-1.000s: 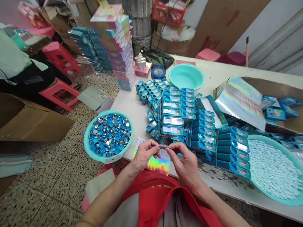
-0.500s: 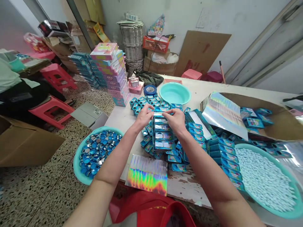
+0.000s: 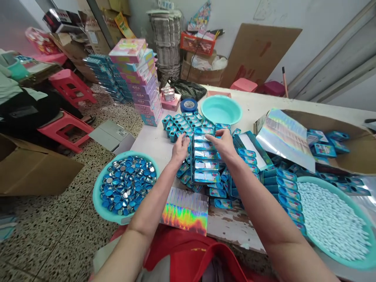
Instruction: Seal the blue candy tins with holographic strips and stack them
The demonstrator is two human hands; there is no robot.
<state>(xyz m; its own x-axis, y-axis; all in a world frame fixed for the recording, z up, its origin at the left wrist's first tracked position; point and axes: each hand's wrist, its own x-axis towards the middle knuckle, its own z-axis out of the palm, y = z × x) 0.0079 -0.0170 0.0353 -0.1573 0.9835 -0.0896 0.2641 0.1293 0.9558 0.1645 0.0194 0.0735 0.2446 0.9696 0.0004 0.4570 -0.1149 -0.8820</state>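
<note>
A row of blue-green small boxes (image 3: 206, 177) with shiny silver panels on top runs away from me in the middle of the table. At the left side of its far end is my left hand (image 3: 179, 150), fingers apart and slightly bent, with nothing visible in them. My right hand (image 3: 225, 144) is over the right side of the same row, thumb and fingers spread, the thumb close to a silver panel. More blue boxes (image 3: 179, 124) are packed behind my left hand. A rainbow-silver sticker sheet (image 3: 185, 213) lies at the table's near edge.
A basin (image 3: 96, 196) of blue and silver round caps is at the left, and a basin (image 3: 366, 231) of white pellets at the right. Behind are an aqua basin (image 3: 221, 109), blue tape (image 3: 188, 105), a carton (image 3: 358, 156) and stacked pink boxes (image 3: 141, 94). A seated person (image 3: 35, 113) is at far left.
Both hands were together at a silver panel near the row's far end; they have now moved apart, the left to the row's side. The view has shifted slightly.
</note>
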